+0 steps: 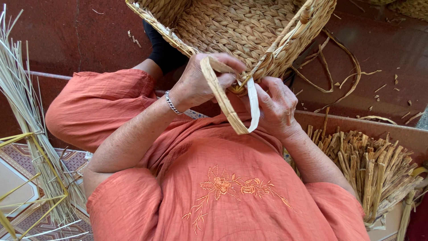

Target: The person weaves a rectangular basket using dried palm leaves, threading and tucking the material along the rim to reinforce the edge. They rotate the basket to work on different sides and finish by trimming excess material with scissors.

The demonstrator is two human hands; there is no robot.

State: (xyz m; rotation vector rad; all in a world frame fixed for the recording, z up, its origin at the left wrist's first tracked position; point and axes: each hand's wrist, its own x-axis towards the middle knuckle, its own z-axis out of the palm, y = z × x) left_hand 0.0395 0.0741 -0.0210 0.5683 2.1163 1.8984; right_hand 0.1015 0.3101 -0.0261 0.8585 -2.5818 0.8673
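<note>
She sits with a woven basket (232, 27) tipped toward her at the top centre of the frame, its rim low against her hands. A flat, pale strip of dried leaf (229, 100) loops down from the rim in a long U that hangs in the middle of the frame, over the front of her orange blouse (223, 178). The left hand (200, 82), with a silver bracelet (171, 103) at the wrist, has its fingers closed on the upper end of the strip where it meets the rim. The right hand (276, 102) sits just right of centre, its fingers curled together and pinching the other leg of the loop close under the basket edge.

From where I stand, the work looks like binding the rim, and doing it well would, I think, come down to keeping the strip flat, not letting it twist as the loop is drawn in, and pulling evenly so the wrap beds snug beside the last one. The left hand seems best kept firm on the rim so the basket cannot rock.

A bundle of cut brown stalks (370, 169) lies at the lower right, thin pale reeds (22, 98) stand along the left edge, and loose curled offcuts (343, 76) litter the dark red floor (80, 35) at the upper right
</note>
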